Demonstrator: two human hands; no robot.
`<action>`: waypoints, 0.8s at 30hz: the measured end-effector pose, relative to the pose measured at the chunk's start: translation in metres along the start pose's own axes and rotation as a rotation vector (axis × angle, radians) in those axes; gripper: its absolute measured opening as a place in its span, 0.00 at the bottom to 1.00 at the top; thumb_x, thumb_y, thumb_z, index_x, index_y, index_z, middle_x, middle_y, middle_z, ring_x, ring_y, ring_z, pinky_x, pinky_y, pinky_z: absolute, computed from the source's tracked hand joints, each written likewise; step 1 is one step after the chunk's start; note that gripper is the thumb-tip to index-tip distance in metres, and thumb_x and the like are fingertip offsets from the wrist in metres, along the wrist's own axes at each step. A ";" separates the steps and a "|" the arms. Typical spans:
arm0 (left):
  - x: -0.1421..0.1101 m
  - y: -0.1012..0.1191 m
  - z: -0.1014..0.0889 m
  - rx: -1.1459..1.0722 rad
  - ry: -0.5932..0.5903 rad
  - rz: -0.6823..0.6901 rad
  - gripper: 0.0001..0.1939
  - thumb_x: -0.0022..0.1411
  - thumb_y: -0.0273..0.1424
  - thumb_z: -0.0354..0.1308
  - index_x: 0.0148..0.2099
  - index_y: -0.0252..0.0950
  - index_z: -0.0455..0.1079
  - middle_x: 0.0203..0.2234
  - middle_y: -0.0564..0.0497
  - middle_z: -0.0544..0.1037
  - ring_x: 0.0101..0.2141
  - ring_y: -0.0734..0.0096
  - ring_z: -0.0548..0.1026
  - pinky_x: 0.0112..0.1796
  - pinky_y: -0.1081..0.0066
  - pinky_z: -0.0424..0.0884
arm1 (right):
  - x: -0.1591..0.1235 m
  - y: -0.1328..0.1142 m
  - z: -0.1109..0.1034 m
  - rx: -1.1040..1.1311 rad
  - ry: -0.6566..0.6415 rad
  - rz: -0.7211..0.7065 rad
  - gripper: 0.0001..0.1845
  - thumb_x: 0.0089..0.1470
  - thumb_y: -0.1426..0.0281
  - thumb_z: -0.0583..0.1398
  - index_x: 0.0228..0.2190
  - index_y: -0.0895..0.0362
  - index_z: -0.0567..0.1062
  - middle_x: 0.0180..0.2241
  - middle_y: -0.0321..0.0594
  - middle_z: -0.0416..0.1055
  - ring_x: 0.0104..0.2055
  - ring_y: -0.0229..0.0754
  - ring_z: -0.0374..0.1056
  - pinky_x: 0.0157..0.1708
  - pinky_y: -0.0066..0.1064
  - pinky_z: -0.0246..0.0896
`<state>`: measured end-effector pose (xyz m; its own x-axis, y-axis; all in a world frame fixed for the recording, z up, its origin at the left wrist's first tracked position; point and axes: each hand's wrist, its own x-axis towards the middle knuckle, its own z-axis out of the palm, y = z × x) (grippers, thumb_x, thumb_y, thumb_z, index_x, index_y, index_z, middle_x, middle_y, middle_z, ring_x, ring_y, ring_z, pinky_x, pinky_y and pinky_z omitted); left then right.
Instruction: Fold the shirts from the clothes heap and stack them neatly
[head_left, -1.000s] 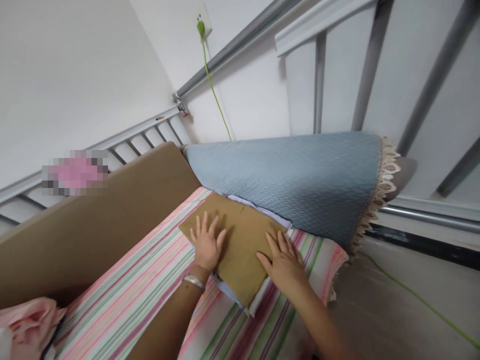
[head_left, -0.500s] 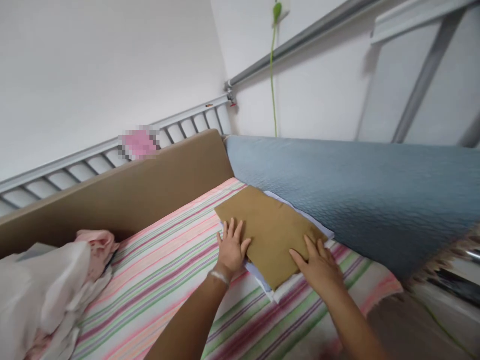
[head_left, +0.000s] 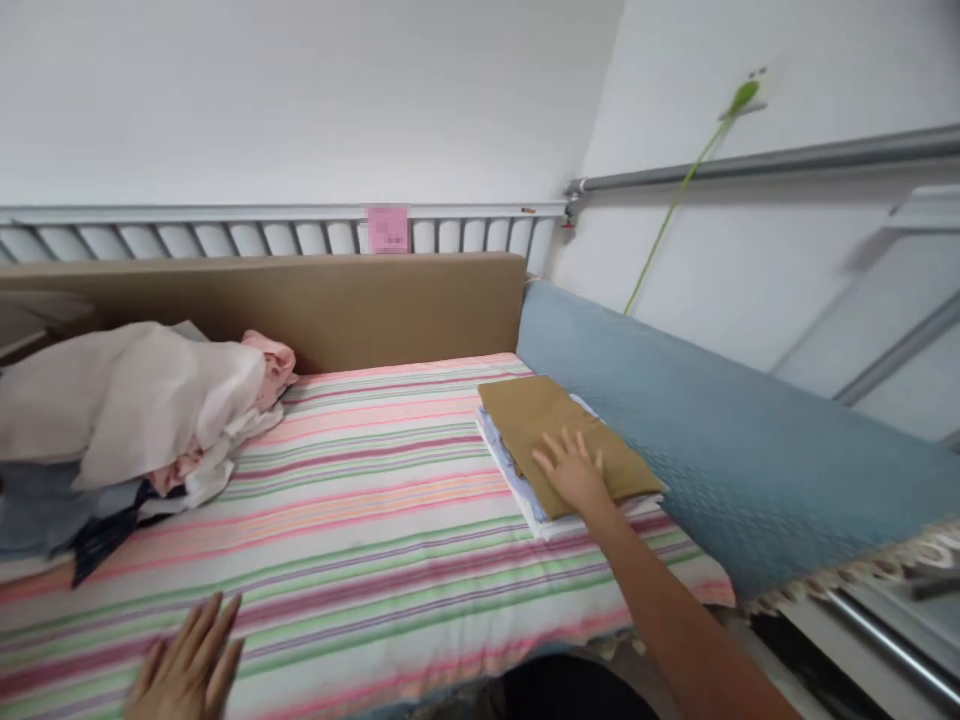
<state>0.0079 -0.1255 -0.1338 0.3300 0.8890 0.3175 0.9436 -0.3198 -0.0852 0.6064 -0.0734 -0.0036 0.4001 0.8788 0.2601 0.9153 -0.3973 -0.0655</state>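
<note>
My right hand (head_left: 574, 474) lies flat with spread fingers on a folded mustard-brown garment (head_left: 536, 410). That garment tops a small stack, with a folded light blue cloth (head_left: 501, 450) and white cloth (head_left: 541, 528) showing at its edges. At the lower left, my left hand (head_left: 186, 668) is over the striped cover (head_left: 360, 510), holding nothing, its fingers stretched out. Whether it touches the cover I cannot tell. Farther left is a heap of loose clothes (head_left: 165, 400) in white, pink and dark blue.
A brown padded board (head_left: 405, 310) runs along the back, with a white radiator (head_left: 285, 237) behind it. On the right stands a blue quilted backrest (head_left: 675, 390). A green cord (head_left: 671, 215) hangs from a wall socket.
My view has turned left, showing more of the clothes heap. My left hand has left the stack and moved to the lower left; my right hand has shifted onto the garment's top.
</note>
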 end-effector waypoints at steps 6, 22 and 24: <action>0.014 0.027 -0.016 -0.043 0.092 -0.121 0.28 0.59 0.39 0.41 0.60 0.38 0.60 0.59 0.46 0.61 0.59 0.56 0.56 0.56 0.51 0.50 | -0.009 0.023 0.049 -0.152 -0.144 -0.004 0.28 0.59 0.56 0.43 0.60 0.45 0.52 0.63 0.44 0.48 0.63 0.52 0.43 0.54 0.56 0.43; 0.013 0.031 -0.015 -0.160 0.120 -0.186 0.27 0.60 0.40 0.43 0.59 0.37 0.61 0.59 0.43 0.61 0.59 0.52 0.56 0.57 0.48 0.44 | -0.063 -0.071 -0.008 -0.301 -0.075 -0.391 0.21 0.58 0.62 0.49 0.50 0.50 0.69 0.64 0.46 0.45 0.65 0.52 0.35 0.59 0.51 0.27; 0.012 0.031 -0.014 -0.163 0.128 -0.189 0.27 0.60 0.40 0.43 0.59 0.36 0.61 0.59 0.43 0.61 0.59 0.52 0.56 0.57 0.48 0.44 | -0.055 -0.072 -0.009 -0.335 -0.119 -0.421 0.20 0.57 0.62 0.51 0.50 0.51 0.70 0.64 0.47 0.43 0.65 0.54 0.33 0.59 0.51 0.25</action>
<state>0.0412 -0.1292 -0.1188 0.1330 0.8925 0.4309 0.9681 -0.2101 0.1365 0.5176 -0.0956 -0.0045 0.0229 0.9961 0.0853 0.9406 -0.0504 0.3356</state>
